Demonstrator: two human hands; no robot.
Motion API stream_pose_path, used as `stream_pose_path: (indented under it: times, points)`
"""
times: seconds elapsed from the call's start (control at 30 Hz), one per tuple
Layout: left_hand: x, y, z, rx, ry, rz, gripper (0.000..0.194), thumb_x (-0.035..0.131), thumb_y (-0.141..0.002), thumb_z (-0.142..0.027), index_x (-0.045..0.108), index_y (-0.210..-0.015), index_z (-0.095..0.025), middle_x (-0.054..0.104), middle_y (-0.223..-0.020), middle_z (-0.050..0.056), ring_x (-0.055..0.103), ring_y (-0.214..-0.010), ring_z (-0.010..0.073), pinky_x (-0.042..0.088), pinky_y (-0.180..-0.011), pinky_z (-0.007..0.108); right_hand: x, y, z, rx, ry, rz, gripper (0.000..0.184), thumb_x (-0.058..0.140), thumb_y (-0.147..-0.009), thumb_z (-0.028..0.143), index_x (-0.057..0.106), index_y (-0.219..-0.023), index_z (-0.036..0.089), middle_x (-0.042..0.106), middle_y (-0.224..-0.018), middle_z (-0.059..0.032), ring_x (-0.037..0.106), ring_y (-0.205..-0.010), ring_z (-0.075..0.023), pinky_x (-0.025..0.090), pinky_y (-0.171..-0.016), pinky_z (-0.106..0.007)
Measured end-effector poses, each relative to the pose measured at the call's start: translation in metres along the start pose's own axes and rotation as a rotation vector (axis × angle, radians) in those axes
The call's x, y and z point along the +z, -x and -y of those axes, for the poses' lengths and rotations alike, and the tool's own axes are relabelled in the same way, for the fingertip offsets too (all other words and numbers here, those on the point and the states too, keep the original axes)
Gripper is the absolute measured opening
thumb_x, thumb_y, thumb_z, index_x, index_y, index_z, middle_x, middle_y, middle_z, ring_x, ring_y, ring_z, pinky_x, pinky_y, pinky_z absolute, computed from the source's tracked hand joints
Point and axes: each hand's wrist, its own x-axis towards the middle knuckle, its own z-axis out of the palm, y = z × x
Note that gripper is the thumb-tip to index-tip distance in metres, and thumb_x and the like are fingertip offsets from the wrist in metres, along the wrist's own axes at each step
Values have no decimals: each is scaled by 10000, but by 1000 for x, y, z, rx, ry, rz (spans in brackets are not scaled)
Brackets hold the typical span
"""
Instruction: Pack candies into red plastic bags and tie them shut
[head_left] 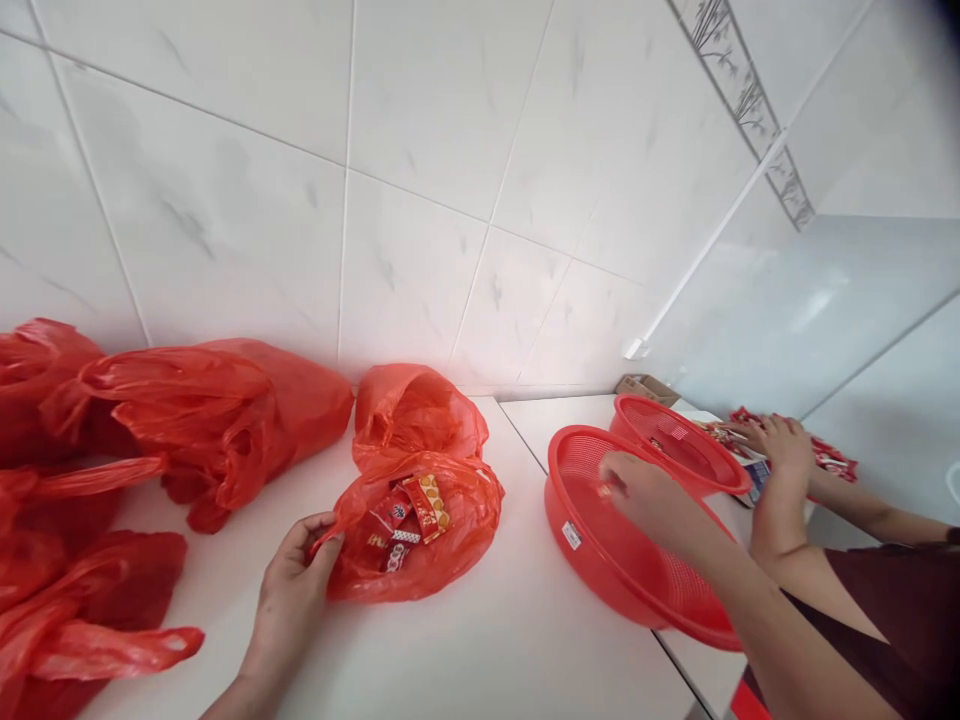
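My left hand (291, 580) pinches the near-left rim of a red plastic bag (457, 565), whose mouth is spread wide on the white table. Inside the bag lie several small packaged snacks, among them a red-and-yellow packet (428, 505). Over a large red plastic colander (592, 570), my right hand (656, 505) reaches in with its fingers curled together. Whatever those fingers hold is too small and partly hidden to name. The colander has a white label on its outer wall, and my forearm covers part of its inside.
Several red plastic bags (240, 410) crowd the left side, against the tiled wall. Behind the large colander stands a second red colander (679, 440). At the right, a co-worker's hands (780, 445) rest on red packets (832, 460). A cardboard box (646, 388) sits by the wall.
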Motion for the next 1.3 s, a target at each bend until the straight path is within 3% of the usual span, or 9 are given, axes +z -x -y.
stream_pose_path:
  times: [0.2, 0.33, 0.43, 0.57, 0.67, 0.77, 0.97, 1.1, 1.3]
  points:
    - [2, 1, 2, 33, 105, 28, 395, 691, -688, -442, 551, -975, -208, 676, -865, 12, 629, -644, 150, 502, -556, 224, 37, 5, 103, -324, -177, 177, 200, 358, -834, 82, 474, -822, 244, 565, -818, 23, 519, -669, -120, 404, -580, -239]
    - [1, 4, 1, 56, 112, 20, 353, 679, -709, -422, 551, -958, -206, 669, -859, 5, 619, -650, 144, 499, -574, 225, 79, -5, 132, -422, -265, 198, 189, 398, -846, 107, 504, -910, 250, 580, -904, 13, 558, -740, -136, 453, -663, -270]
    - [1, 5, 0, 65, 114, 28, 328, 665, -723, -412, 550, -953, -209, 664, -842, 1, 624, -672, 151, 503, -593, 234, 109, -11, 126, -368, -344, 79, 180, 482, -864, 222, 517, -1033, 270, 565, -1113, -18, 569, -993, -181, 468, -855, -334]
    - [3, 4, 3, 68, 127, 53, 302, 649, -747, -395, 542, -969, -220, 660, -851, -4, 630, -692, 155, 511, -615, 245, 147, -13, 94, -54, -487, -97, 425, 501, -851, 362, 422, -1257, 265, 461, -1314, -73, 463, -1215, -224, 429, -983, -387]
    - [4, 3, 3, 70, 133, 61, 301, 648, -750, -396, 534, -970, -225, 656, -857, -6, 631, -687, 158, 517, -614, 256, 172, -15, 71, 219, -619, -16, 599, 484, -836, 503, 349, -1343, 215, 414, -1377, -128, 486, -1206, -250, 465, -934, -384]
    - [5, 4, 3, 73, 125, 59, 311, 647, -746, -406, 532, -969, -222, 661, -885, 2, 631, -681, 159, 517, -614, 264, 187, -18, 60, 294, -698, 65, 579, 435, -841, 560, 422, -1286, 189, 498, -1303, -140, 567, -1095, -245, 490, -850, -349]
    - [6, 6, 7, 176, 76, -21, 359, 627, -759, -405, 491, -1032, -216, 649, -884, 15, 630, -721, 164, 505, -629, 265, 179, -20, 65, 209, -709, 102, 314, 548, -778, 504, 531, -680, 206, 606, -693, -6, 559, -668, -182, 412, -605, -269]
    - [7, 4, -7, 255, 42, -89, 305, 647, -739, -427, 485, -893, -219, 597, -734, -35, 571, -622, 134, 455, -567, 226, 153, -31, 72, 178, -796, 50, 323, 534, -796, 503, 523, -677, 203, 566, -653, 20, 512, -639, -154, 381, -581, -250]
    - [15, -5, -76, 428, -51, -105, 192, 616, -772, -378, 566, -778, -192, 580, -714, -33, 507, -631, 115, 407, -595, 205, 106, -57, 86, 232, -1361, -176, 315, 682, -705, 484, 621, -780, 184, 635, -795, -9, 558, -702, -136, 437, -632, -242]
